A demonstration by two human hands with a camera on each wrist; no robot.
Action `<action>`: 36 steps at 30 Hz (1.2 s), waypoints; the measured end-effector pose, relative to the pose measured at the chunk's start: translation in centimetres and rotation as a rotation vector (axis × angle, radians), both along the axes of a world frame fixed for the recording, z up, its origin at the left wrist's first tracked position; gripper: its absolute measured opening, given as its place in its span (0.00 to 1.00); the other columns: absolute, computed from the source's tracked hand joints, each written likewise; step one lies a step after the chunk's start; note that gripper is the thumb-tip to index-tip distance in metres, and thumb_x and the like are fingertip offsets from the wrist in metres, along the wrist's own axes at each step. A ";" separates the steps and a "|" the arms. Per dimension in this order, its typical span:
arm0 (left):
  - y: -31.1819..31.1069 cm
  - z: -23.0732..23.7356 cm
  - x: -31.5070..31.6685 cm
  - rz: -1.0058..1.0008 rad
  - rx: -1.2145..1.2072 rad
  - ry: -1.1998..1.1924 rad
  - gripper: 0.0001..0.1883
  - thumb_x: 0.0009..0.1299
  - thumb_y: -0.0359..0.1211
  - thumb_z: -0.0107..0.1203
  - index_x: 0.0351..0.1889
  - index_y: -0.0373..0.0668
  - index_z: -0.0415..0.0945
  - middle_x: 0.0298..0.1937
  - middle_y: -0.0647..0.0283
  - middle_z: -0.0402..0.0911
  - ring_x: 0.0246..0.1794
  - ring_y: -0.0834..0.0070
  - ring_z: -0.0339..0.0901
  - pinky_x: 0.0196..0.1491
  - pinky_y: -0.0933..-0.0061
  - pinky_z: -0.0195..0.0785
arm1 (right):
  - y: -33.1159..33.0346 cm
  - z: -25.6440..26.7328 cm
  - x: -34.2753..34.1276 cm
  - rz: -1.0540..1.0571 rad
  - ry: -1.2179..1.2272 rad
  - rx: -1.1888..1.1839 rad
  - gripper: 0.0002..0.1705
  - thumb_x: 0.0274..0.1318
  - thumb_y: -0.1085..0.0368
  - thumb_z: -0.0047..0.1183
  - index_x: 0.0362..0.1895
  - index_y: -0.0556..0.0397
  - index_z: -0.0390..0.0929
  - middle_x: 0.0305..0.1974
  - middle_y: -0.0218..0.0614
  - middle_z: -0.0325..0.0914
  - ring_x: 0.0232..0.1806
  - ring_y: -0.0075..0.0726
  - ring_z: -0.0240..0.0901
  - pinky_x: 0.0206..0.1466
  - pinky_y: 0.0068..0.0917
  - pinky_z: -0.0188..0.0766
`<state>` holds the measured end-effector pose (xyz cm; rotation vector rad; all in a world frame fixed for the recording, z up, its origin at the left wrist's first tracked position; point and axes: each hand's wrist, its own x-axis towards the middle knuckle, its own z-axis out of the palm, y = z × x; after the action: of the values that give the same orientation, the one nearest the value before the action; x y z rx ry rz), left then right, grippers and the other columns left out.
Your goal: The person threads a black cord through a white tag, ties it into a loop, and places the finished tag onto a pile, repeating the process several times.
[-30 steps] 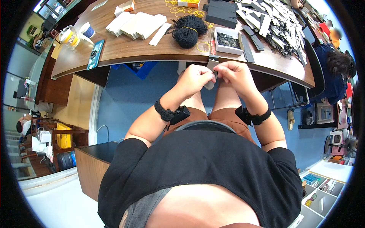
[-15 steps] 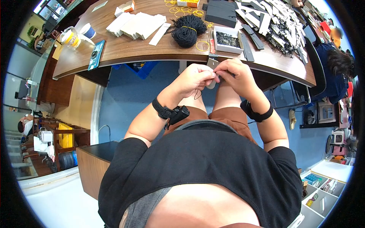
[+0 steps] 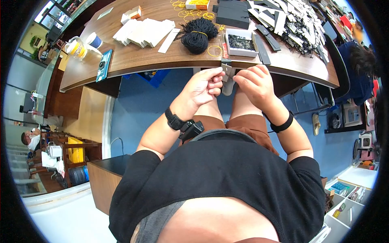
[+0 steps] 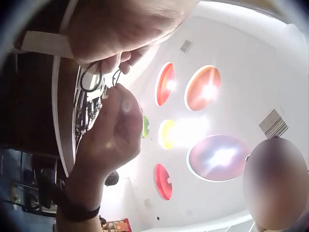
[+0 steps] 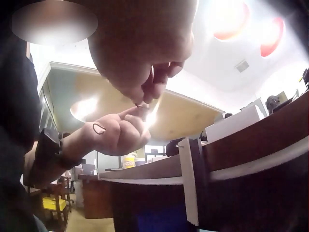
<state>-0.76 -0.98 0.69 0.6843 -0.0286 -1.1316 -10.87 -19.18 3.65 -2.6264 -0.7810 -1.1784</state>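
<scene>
My left hand (image 3: 202,88) is turned partly palm up over my lap, fingers curled, pinching a thin black cord (image 4: 83,81) that shows as loops in the left wrist view. Facing it, my right hand (image 3: 256,86) has bent fingers, and its fingertips pinch the cord's other part in the left wrist view. A small gap separates the hands in the head view. Between and just beyond them, a grey strip (image 3: 226,73) hangs at the table edge. From the right wrist view, a bit of cord (image 5: 99,128) curves against my left hand.
On the wooden table (image 3: 142,56) lie a black cord bundle (image 3: 196,41), white cards (image 3: 146,32), a box of small dark pieces (image 3: 241,43), yellow bands (image 3: 214,51) and a phone (image 3: 104,65). A heap of black and white strips (image 3: 298,28) covers the right side.
My hands have moved slightly apart, and the left has turned its palm more upward. The cord loop that hung below the left hand no longer shows in the head view, which has shifted a little.
</scene>
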 end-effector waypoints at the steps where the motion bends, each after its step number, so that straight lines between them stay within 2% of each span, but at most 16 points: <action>1: -0.3 0.0 -0.2 -0.018 -0.013 0.014 0.08 0.68 0.34 0.53 0.34 0.38 0.75 0.21 0.72 0.65 0.17 0.87 0.58 0.16 0.88 0.47 | 0.2 -0.1 -0.1 0.006 0.022 -0.009 0.11 0.39 0.66 0.51 0.33 0.50 0.76 0.32 0.29 0.74 0.33 0.31 0.70 0.39 0.30 0.64; 2: -0.5 -0.1 -0.5 -0.037 -0.026 0.030 0.07 0.68 0.33 0.53 0.34 0.38 0.75 0.21 0.72 0.66 0.17 0.88 0.58 0.16 0.88 0.47 | 0.4 -0.2 -0.2 0.011 0.045 -0.017 0.11 0.39 0.66 0.51 0.33 0.50 0.76 0.32 0.29 0.73 0.33 0.31 0.70 0.39 0.30 0.63; 8: -0.9 0.0 -2.4 0.112 0.206 -0.624 0.09 0.65 0.31 0.56 0.39 0.36 0.77 0.26 0.72 0.74 0.19 0.91 0.60 0.19 0.89 0.52 | 0.8 -0.2 0.3 -0.055 0.121 0.289 0.06 0.41 0.68 0.59 0.29 0.49 0.80 0.26 0.29 0.76 0.29 0.32 0.72 0.36 0.29 0.63; 9: -0.7 0.0 -2.4 0.110 0.199 -0.697 0.10 0.64 0.31 0.57 0.40 0.35 0.78 0.29 0.71 0.77 0.22 0.91 0.64 0.24 0.89 0.57 | 0.9 -0.3 0.3 -0.066 0.158 0.332 0.05 0.42 0.68 0.59 0.29 0.49 0.80 0.26 0.30 0.76 0.29 0.33 0.73 0.36 0.29 0.63; 12: -1.2 -0.7 -2.5 0.188 0.207 -0.923 0.09 0.64 0.30 0.57 0.38 0.35 0.78 0.29 0.71 0.77 0.25 0.89 0.68 0.29 0.87 0.63 | 1.2 -0.5 0.5 -0.053 0.371 0.559 0.05 0.44 0.68 0.59 0.29 0.50 0.80 0.26 0.33 0.76 0.29 0.37 0.73 0.36 0.31 0.64; 13: -1.1 -0.9 -2.3 0.178 0.224 -0.948 0.08 0.64 0.30 0.57 0.38 0.35 0.77 0.29 0.71 0.77 0.26 0.88 0.69 0.30 0.86 0.64 | 1.3 -0.5 0.6 -0.042 0.458 0.651 0.05 0.44 0.68 0.59 0.30 0.50 0.80 0.26 0.34 0.76 0.30 0.39 0.73 0.36 0.32 0.65; 16: -0.7 -0.6 -2.1 0.154 0.241 -0.948 0.07 0.64 0.29 0.56 0.37 0.35 0.77 0.28 0.71 0.77 0.27 0.88 0.71 0.33 0.85 0.66 | 1.3 -0.5 0.7 -0.018 0.552 0.681 0.04 0.46 0.68 0.58 0.29 0.52 0.79 0.27 0.37 0.76 0.30 0.43 0.73 0.36 0.33 0.65; 18: -0.4 0.1 -2.5 0.152 0.214 -0.848 0.06 0.63 0.29 0.56 0.34 0.36 0.76 0.27 0.71 0.77 0.27 0.89 0.71 0.32 0.85 0.66 | 1.5 -0.1 0.5 -0.027 0.525 0.581 0.04 0.47 0.71 0.57 0.30 0.54 0.78 0.27 0.37 0.75 0.31 0.40 0.72 0.36 0.30 0.66; 21: -0.7 -0.9 -2.5 0.253 0.237 -0.939 0.03 0.60 0.28 0.56 0.29 0.38 0.75 0.25 0.68 0.77 0.23 0.85 0.72 0.29 0.83 0.67 | 1.7 0.1 0.2 -0.032 0.508 0.477 0.05 0.48 0.72 0.56 0.31 0.56 0.76 0.28 0.38 0.75 0.32 0.40 0.71 0.36 0.29 0.67; 24: -0.7 -1.0 -3.2 0.492 0.447 -1.554 0.02 0.57 0.25 0.55 0.27 0.39 0.74 0.22 0.63 0.76 0.19 0.78 0.73 0.25 0.79 0.67 | 1.7 0.4 0.1 -0.013 0.475 0.386 0.04 0.50 0.71 0.54 0.32 0.56 0.75 0.27 0.37 0.74 0.31 0.38 0.71 0.35 0.29 0.67; 25: -0.8 -0.7 -3.6 0.562 0.452 -1.581 0.03 0.55 0.25 0.56 0.26 0.39 0.73 0.21 0.60 0.74 0.17 0.72 0.72 0.23 0.75 0.66 | 1.6 0.5 0.1 -0.004 0.460 0.355 0.04 0.51 0.71 0.54 0.33 0.57 0.75 0.27 0.36 0.74 0.30 0.36 0.70 0.35 0.28 0.67; 28: -0.1 0.0 -3.4 0.484 0.454 -1.777 0.03 0.60 0.22 0.55 0.32 0.34 0.75 0.29 0.64 0.76 0.27 0.84 0.72 0.30 0.82 0.66 | 1.6 0.5 0.0 0.002 0.880 0.757 0.05 0.54 0.69 0.52 0.33 0.59 0.73 0.27 0.33 0.74 0.28 0.30 0.70 0.33 0.28 0.67; 29: 0.0 0.1 -3.4 0.446 0.425 -1.689 0.03 0.61 0.22 0.55 0.33 0.34 0.75 0.29 0.64 0.77 0.28 0.83 0.72 0.31 0.82 0.67 | 1.4 -0.3 0.1 0.054 0.787 0.753 0.07 0.55 0.65 0.53 0.33 0.57 0.77 0.24 0.37 0.74 0.23 0.27 0.67 0.28 0.25 0.65; 32: 0.1 0.2 -3.4 0.352 0.314 -1.405 0.04 0.63 0.22 0.54 0.35 0.34 0.76 0.30 0.64 0.78 0.31 0.82 0.74 0.35 0.81 0.68 | 0.1 -1.0 0.7 0.299 1.355 1.452 0.09 0.59 0.64 0.51 0.32 0.57 0.77 0.24 0.31 0.74 0.23 0.23 0.67 0.29 0.19 0.65; 33: 0.0 0.2 -3.5 0.330 0.262 -1.295 0.04 0.64 0.22 0.54 0.36 0.34 0.76 0.30 0.64 0.78 0.32 0.82 0.74 0.37 0.81 0.68 | 0.5 -0.8 0.6 0.356 1.363 1.543 0.11 0.61 0.62 0.50 0.31 0.57 0.77 0.25 0.27 0.74 0.24 0.18 0.66 0.28 0.15 0.63; 36: -0.2 0.1 -3.6 0.294 0.152 -1.048 0.04 0.65 0.23 0.53 0.37 0.34 0.76 0.31 0.64 0.79 0.33 0.82 0.74 0.39 0.81 0.68 | 0.6 -1.1 0.7 0.389 1.422 1.747 0.12 0.60 0.61 0.50 0.31 0.57 0.77 0.23 0.26 0.72 0.21 0.18 0.63 0.26 0.14 0.60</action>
<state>-4.32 -1.22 0.80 1.3087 -0.7126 -0.3994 -10.21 -18.56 2.52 -1.0344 0.1571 0.3455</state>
